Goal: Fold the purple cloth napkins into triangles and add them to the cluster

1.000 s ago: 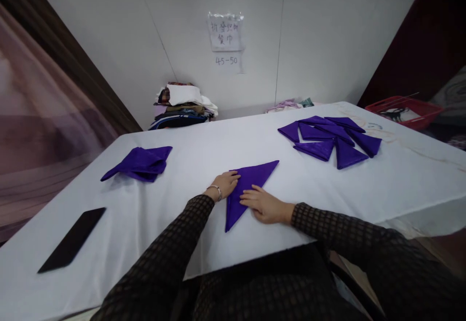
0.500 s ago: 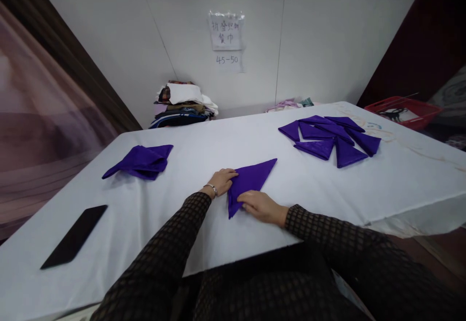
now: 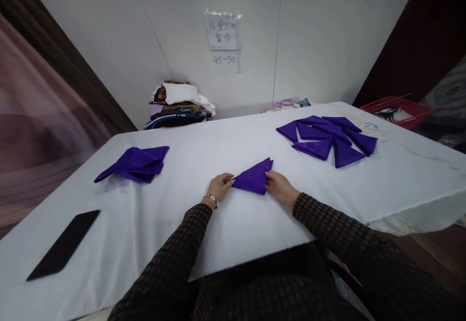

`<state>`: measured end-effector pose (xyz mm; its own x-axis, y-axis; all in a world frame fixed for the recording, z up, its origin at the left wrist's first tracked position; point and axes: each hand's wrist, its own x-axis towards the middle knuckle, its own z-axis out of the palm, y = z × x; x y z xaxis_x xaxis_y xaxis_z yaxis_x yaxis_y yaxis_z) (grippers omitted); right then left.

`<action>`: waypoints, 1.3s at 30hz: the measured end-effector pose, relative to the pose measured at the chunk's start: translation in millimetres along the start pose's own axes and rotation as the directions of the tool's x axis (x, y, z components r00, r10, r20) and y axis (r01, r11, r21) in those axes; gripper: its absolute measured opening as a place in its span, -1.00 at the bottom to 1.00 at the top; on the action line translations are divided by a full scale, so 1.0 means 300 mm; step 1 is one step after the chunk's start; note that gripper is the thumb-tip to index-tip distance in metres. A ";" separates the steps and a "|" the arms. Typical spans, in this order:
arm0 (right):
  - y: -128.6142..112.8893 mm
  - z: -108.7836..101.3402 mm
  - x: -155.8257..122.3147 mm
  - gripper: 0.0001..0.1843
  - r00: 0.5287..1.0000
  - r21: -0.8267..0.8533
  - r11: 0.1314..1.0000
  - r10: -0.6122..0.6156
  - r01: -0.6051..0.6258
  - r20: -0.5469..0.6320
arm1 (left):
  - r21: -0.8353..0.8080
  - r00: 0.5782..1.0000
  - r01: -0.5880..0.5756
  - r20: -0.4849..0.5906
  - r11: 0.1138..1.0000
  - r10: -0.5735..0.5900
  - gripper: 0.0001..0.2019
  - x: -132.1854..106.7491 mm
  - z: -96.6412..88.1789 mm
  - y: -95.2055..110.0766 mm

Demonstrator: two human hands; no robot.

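Folded purple cloth [image 3: 251,179]: located at the centre of the frame, between the two hands. Tablecloth [image 3: 204,151]: spans most of the lower frame, with soft ripples at left; a sideways pull on the work could drag this cover and skew the folds. Cluster of purple cloths [image 3: 322,129], right of centre: a wide swing of the right sleeve [image 3: 335,224] could disturb its overlapping pieces. Rumpled purple cloth [image 3: 133,163], left of centre: the left sleeve [image 3: 163,258] could catch it. Left hand [image 3: 219,186]: pinching the left corner. Right hand [image 3: 280,186]: grasping the right edge. Unequal tension between these grips could twist the triangle. Whether its lower edge is raised cannot be determined. Layered tip [image 3: 269,162], top right of the triangle: layers appear offset; a slackened right-hand grip could let them spread.
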<state>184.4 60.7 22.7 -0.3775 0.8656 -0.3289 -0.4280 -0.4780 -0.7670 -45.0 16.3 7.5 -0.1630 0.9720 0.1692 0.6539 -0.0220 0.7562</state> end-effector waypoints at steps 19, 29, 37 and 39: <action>-0.136 -0.048 0.140 -0.81 0.990 -0.638 0.770 -0.092 0.000 -0.111 | 0.005 1.000 0.003 -0.029 1.000 -0.003 -0.80 -0.001 0.006 0.018; -0.162 -0.096 0.175 -0.77 0.959 -0.891 0.424 -0.280 0.164 0.043 | 0.060 0.998 0.046 -0.051 0.997 -0.043 -0.79 0.006 0.021 0.010; -0.154 -0.106 0.190 -0.77 0.905 -0.967 0.170 -0.411 0.192 0.108 | 0.101 0.998 0.028 -0.054 0.995 -0.022 -0.82 0.003 0.019 0.022; -0.148 -0.112 0.195 -0.77 0.887 -0.979 0.094 -0.445 0.182 0.122 | 0.100 0.999 0.021 -0.052 0.995 -0.016 -0.83 0.002 0.018 0.021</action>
<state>208.9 137.7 19.2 -0.2447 0.9626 0.1163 0.6949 0.2578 -0.6713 -36.9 18.0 9.0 -0.2119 0.9587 0.1897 0.7208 0.0222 0.6928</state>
